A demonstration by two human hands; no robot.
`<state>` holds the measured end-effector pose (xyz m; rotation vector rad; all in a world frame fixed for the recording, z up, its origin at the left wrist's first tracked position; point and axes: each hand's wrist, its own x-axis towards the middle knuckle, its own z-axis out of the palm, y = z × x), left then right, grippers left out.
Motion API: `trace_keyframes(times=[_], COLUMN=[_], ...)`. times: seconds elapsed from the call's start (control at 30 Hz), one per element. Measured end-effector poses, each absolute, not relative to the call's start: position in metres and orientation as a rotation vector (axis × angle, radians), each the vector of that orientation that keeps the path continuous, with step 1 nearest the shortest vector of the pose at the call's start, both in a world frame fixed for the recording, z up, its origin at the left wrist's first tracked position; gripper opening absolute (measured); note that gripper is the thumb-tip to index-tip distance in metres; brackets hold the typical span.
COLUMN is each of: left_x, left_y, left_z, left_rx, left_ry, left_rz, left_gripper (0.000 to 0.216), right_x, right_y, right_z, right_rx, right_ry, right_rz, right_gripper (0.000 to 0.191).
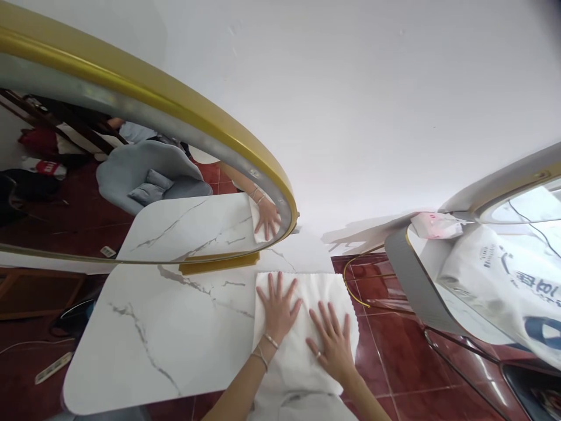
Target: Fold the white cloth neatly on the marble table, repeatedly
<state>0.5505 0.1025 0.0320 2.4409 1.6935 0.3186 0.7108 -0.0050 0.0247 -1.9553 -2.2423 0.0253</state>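
Note:
A white cloth (pixel 302 351) with a scalloped edge lies spread over the right end of a white marble-patterned table (pixel 175 339). My left hand (pixel 279 307) rests flat on the cloth's left part, fingers spread, with bracelets at the wrist. Flat on its right part is my right hand (pixel 333 345), fingers apart and a ring on one of them. Neither hand grips the cloth; both press or lie on top of it. The cloth's right edge hangs past the tabletop, and its near edge reaches my clothing.
A gold-framed mirror (pixel 228 126) stands on a gold base (pixel 219 263) at the table's back, against the wall. To the right, another table holds a tissue pack (pixel 436 225) and a printed white bag (pixel 504 280). A power strip (pixel 53 367) lies on the red tiled floor (pixel 398 356).

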Motion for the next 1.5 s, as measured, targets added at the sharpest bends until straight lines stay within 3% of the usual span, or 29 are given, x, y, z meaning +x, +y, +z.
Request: trace_keyframes(times=[0.13,0.27,0.5,0.67,0.87,1.07,1.37,1.5], left_x=[0.558,0.593,0.628,0.616,0.572,0.5,0.49,0.507], left_y=[0.121,0.183,0.25,0.213,0.085,-0.011,0.009,0.067], left_z=[0.029,0.034,0.036,0.033,0.041,0.043,0.046,0.043], left_rx=[2.396,2.377,2.588,2.583,2.598,2.605,2.545,2.27], left_ry=[1.75,1.763,1.327,1.343,1.101,1.3,1.399,1.758], left_rz=[0.364,0.37,0.4,0.47,0.429,0.237,0.308,0.498], left_gripper=[0.065,0.051,0.042,0.047,0.047,0.061,0.058,0.039], right_x=[0.711,0.723,0.739,0.738,0.722,0.689,0.697,0.705], right_y=[0.002,0.071,0.164,0.112,0.012,-0.027,0.028,0.074], right_z=[0.024,0.024,0.016,0.018,0.022,0.016,0.019,0.019], right_rx=[-1.989,-2.037,-1.999,-1.96,-2.062,-2.219,-2.18,-2.216], right_ry=[-2.227,-2.197,-2.238,-2.21,-2.148,-1.943,-1.702,-1.485], right_rz=[0.01,0.033,0.078,0.036,0.065,0.024,0.023,0.021], right_gripper=[0.064,0.06,0.063,0.056,0.062,0.063,0.057,0.053])
